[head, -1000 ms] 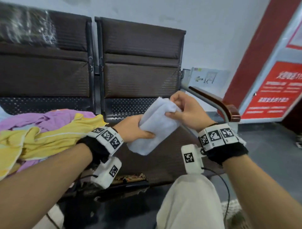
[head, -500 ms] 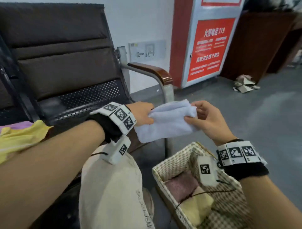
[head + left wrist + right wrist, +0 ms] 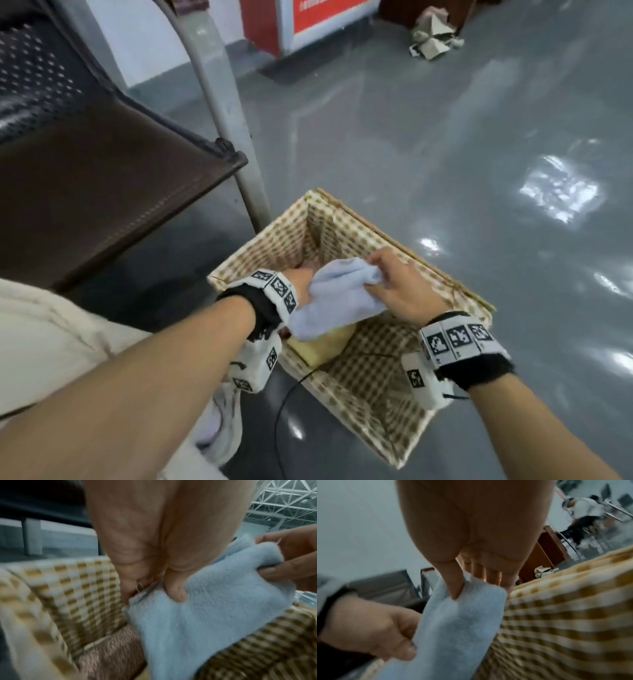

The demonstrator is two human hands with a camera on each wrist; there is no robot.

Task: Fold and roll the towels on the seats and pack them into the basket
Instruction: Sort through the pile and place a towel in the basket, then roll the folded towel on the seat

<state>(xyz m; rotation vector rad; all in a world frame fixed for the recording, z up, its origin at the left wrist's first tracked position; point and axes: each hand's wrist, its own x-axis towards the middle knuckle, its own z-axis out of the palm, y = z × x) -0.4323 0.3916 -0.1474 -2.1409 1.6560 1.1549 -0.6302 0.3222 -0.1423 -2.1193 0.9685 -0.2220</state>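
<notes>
A folded pale blue towel (image 3: 337,296) hangs over the open gingham-lined basket (image 3: 455,294) on the floor. My left hand (image 3: 303,286) pinches its left end, thumb on top, as the left wrist view shows on the towel (image 3: 214,615). My right hand (image 3: 394,286) grips the right end, thumb pressed into the towel (image 3: 453,622). A yellow rolled towel (image 3: 325,346) lies in the basket under the blue one. Beside it lies a pink rolled towel (image 3: 109,655), against the basket lining (image 3: 72,585).
The brown seat (image 3: 102,185) and its grey metal leg (image 3: 226,113) stand left of the basket. My light trouser leg (image 3: 51,342) is at lower left. A cable (image 3: 284,404) runs over the glossy grey floor (image 3: 479,154). Crumpled cardboard (image 3: 433,34) lies far back.
Both hands have carried the blue towel from above the seat, rightward and down, to just over the basket. My view has swung from the seats to the floor.
</notes>
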